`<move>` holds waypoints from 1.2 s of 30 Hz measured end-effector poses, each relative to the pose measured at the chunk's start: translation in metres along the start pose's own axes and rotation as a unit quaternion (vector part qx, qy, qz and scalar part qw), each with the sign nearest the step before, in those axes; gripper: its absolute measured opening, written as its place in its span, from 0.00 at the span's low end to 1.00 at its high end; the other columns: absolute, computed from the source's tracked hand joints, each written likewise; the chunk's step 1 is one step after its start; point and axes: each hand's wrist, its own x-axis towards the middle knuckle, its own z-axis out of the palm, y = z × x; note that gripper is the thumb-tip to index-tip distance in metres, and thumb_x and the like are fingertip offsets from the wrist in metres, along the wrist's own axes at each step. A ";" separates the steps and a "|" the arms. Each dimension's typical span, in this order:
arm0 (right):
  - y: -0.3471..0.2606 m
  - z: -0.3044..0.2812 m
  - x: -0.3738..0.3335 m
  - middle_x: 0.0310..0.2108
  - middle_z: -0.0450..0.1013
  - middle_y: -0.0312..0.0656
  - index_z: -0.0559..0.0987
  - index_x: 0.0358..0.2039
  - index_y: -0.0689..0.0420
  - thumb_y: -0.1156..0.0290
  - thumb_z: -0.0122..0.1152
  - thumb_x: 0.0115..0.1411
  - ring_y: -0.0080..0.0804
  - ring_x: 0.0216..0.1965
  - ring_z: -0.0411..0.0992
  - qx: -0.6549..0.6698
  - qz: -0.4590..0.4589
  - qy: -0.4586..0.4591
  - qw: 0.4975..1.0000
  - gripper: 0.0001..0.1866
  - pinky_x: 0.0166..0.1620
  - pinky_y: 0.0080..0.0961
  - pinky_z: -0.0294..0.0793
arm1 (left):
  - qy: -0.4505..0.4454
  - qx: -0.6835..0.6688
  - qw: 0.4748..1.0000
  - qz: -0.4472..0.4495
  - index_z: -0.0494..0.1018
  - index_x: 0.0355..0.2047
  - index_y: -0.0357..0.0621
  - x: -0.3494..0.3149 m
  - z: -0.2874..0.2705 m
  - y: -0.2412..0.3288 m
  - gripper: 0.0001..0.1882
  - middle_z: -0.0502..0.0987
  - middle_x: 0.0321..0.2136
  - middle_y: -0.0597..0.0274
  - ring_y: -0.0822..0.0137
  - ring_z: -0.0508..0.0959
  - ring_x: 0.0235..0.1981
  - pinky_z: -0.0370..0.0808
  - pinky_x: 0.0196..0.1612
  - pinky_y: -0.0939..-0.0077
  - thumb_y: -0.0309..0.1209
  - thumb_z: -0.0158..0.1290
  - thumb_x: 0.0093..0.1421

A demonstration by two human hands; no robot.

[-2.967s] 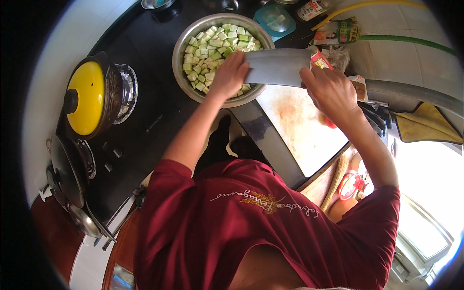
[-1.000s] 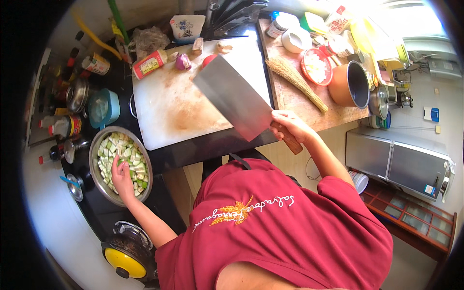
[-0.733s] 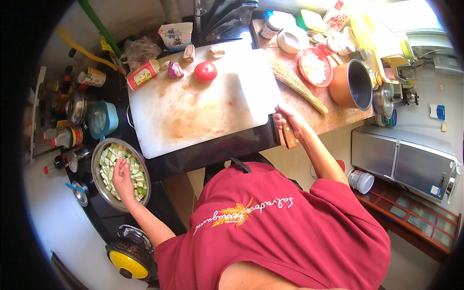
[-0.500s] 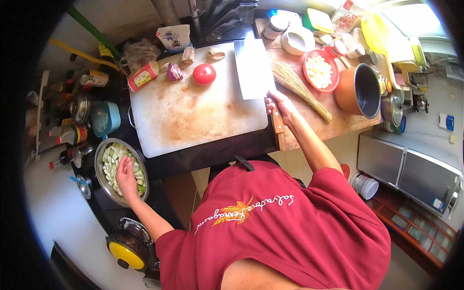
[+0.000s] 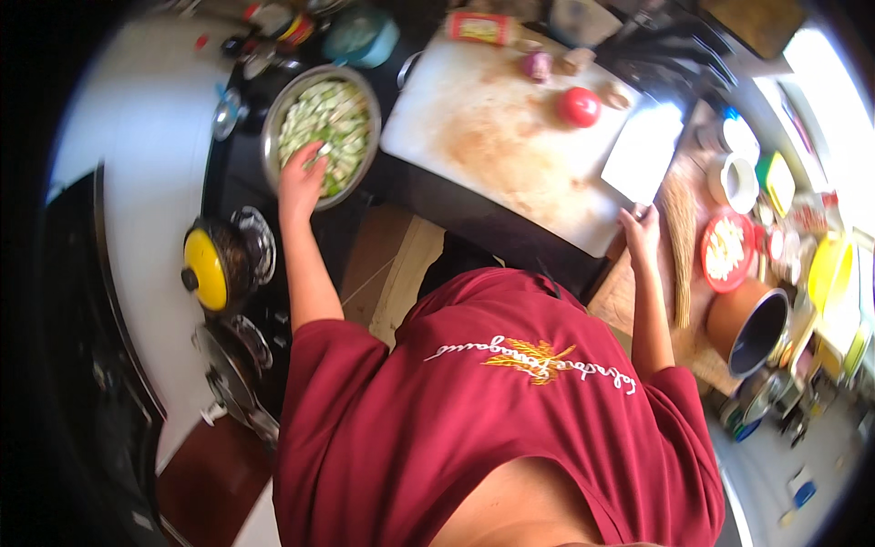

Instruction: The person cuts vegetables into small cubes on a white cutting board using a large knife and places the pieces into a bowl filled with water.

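Observation:
My left hand (image 5: 303,180) reaches over the rim of a round metal bowl (image 5: 271,166) at the left, its curled fingers down among the chopped pale-green vegetable pieces (image 5: 319,111). A few pieces seem pinched at the fingertips, though blur softens this. At the right, my right hand (image 5: 643,230) is closed round the handle of a cleaver (image 5: 643,153). The broad blade lies flat over the right edge of a stained white cutting board (image 5: 492,137). A red tomato (image 5: 580,108), a purple onion piece (image 5: 537,66) and garlic (image 5: 578,61) rest toward the board's far side.
Beside the board, a twig whisk (image 5: 680,251), a red bowl of pale chopped bits (image 5: 726,252) and a brown pot (image 5: 747,328) crowd the wooden top. A yellow-lidded pot (image 5: 208,266) and a wok (image 5: 228,369) stand at the left. A blue container (image 5: 360,38) is behind the bowl.
My view has swung left, so the board and bowl appear farther right. My left hand's fingers, loosely spread over the vegetables before, now curl into them. The right hand stays on the cleaver.

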 end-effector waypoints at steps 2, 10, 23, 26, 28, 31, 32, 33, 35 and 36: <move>-0.019 -0.006 -0.012 0.32 0.73 0.49 0.70 0.41 0.64 0.66 0.66 0.48 0.41 0.35 0.73 -0.137 -0.026 -0.027 0.990 0.23 0.42 0.32 0.71 | 0.037 0.047 0.998 0.014 0.73 0.48 0.40 -0.004 -0.012 -0.007 0.19 0.74 0.48 0.55 0.59 0.73 0.50 0.69 0.52 0.69 0.26 0.58 0.54; -0.034 0.022 -0.022 0.49 0.65 0.61 0.69 0.47 0.65 0.68 0.68 0.48 0.55 0.48 0.68 -0.318 -0.004 0.083 0.945 0.28 0.51 0.43 0.69 | 0.003 0.164 0.985 0.050 0.61 0.61 0.50 0.012 -0.029 -0.071 0.40 0.55 0.64 0.46 0.47 0.54 0.65 0.54 0.64 0.60 0.35 0.64 0.47; -0.341 0.348 -0.097 0.62 0.57 0.53 0.59 0.63 0.53 0.56 0.64 0.52 0.52 0.62 0.55 -0.044 -0.345 -0.257 0.902 0.40 0.62 0.44 0.57 | 0.073 -0.393 0.894 -0.205 0.59 0.61 0.36 0.083 -0.002 -0.145 0.30 0.63 0.60 0.52 0.59 0.63 0.60 0.58 0.60 0.69 0.46 0.42 0.67; -0.357 0.406 -0.097 0.66 0.47 0.49 0.49 0.66 0.52 0.47 0.66 0.48 0.52 0.66 0.46 -0.125 -0.183 -0.231 0.947 0.52 0.63 0.49 0.51 | 0.072 -0.471 0.838 -0.266 0.62 0.58 0.38 0.081 0.006 -0.143 0.30 0.67 0.56 0.53 0.59 0.69 0.54 0.65 0.55 0.65 0.49 0.42 0.66; -0.357 0.430 -0.096 0.60 0.58 0.52 0.53 0.64 0.57 0.45 0.66 0.48 0.49 0.60 0.58 -0.093 -0.090 -0.278 0.952 0.51 0.59 0.45 0.60 | 0.066 -0.545 0.783 -0.292 0.62 0.59 0.42 0.079 0.013 -0.141 0.33 0.67 0.56 0.54 0.59 0.70 0.53 0.67 0.53 0.61 0.54 0.44 0.63; -0.364 0.436 -0.115 0.48 0.71 0.51 0.69 0.55 0.62 0.42 0.65 0.49 0.39 0.46 0.72 0.103 0.039 -0.430 0.896 0.42 0.47 0.35 0.72 | 0.045 -0.611 0.717 -0.333 0.64 0.58 0.46 0.077 0.019 -0.141 0.33 0.68 0.54 0.55 0.61 0.70 0.52 0.69 0.52 0.61 0.56 0.47 0.61; -0.361 0.442 -0.110 0.47 0.72 0.50 0.71 0.53 0.62 0.42 0.64 0.50 0.38 0.44 0.73 0.091 0.052 -0.441 0.892 0.41 0.46 0.34 0.73 | 0.032 -0.647 0.680 -0.345 0.66 0.56 0.45 0.074 0.005 -0.110 0.29 0.70 0.52 0.56 0.63 0.71 0.52 0.69 0.51 0.64 0.51 0.48 0.62; -0.364 0.445 -0.115 0.46 0.73 0.49 0.73 0.51 0.62 0.42 0.64 0.50 0.37 0.42 0.73 0.078 0.063 -0.461 0.882 0.39 0.44 0.32 0.74 | 0.043 -0.650 0.695 -0.304 0.66 0.55 0.44 0.068 0.003 -0.113 0.27 0.71 0.52 0.56 0.63 0.71 0.51 0.70 0.51 0.65 0.49 0.48 0.63; -0.380 0.433 -0.120 0.43 0.75 0.49 0.74 0.51 0.63 0.42 0.62 0.51 0.36 0.39 0.75 0.022 -0.006 -0.480 0.877 0.38 0.42 0.29 0.74 | 0.062 -0.653 0.722 -0.222 0.67 0.54 0.41 0.060 0.001 -0.121 0.24 0.72 0.50 0.57 0.65 0.72 0.51 0.70 0.51 0.67 0.44 0.49 0.64; -0.391 0.420 -0.121 0.42 0.75 0.50 0.74 0.51 0.64 0.42 0.62 0.51 0.36 0.39 0.75 0.017 -0.039 -0.494 0.869 0.38 0.43 0.29 0.74 | 0.040 -0.700 0.674 -0.233 0.68 0.53 0.39 0.052 -0.017 -0.104 0.20 0.73 0.49 0.58 0.66 0.72 0.50 0.70 0.51 0.70 0.38 0.48 0.65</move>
